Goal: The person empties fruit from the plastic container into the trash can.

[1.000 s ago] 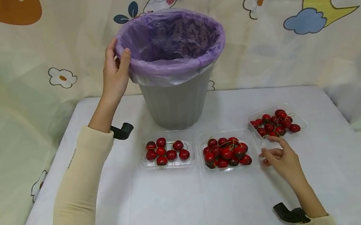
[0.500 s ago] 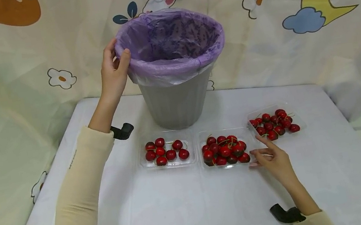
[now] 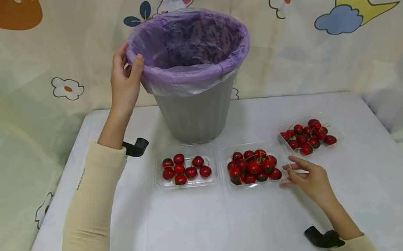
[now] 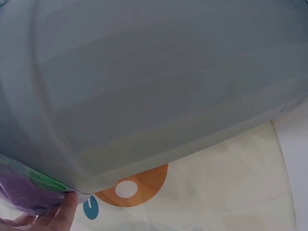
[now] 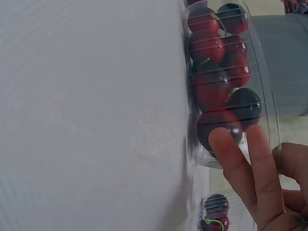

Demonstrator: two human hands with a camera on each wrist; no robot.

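In the head view my left hand grips the left rim of a grey trash bin, thumb over the purple bag that lines it. The left wrist view shows the bin's side close up, with my fingertips at its bagged rim. My right hand holds the right end of the middle clear plastic punnet, which is filled with cherries. In the right wrist view two fingers lie against the punnet's end, beside the cherries, and another finger touches its rim.
Left of the middle punnet, a second punnet holds fewer cherries, just in front of the bin. A third punnet of cherries sits angled at the right. All stand on a white-covered table; a patterned cloth hangs behind.
My right hand has moved left from between the punnets to the middle one's end, which has since shifted slightly right. My left hand keeps its hold on the bin.
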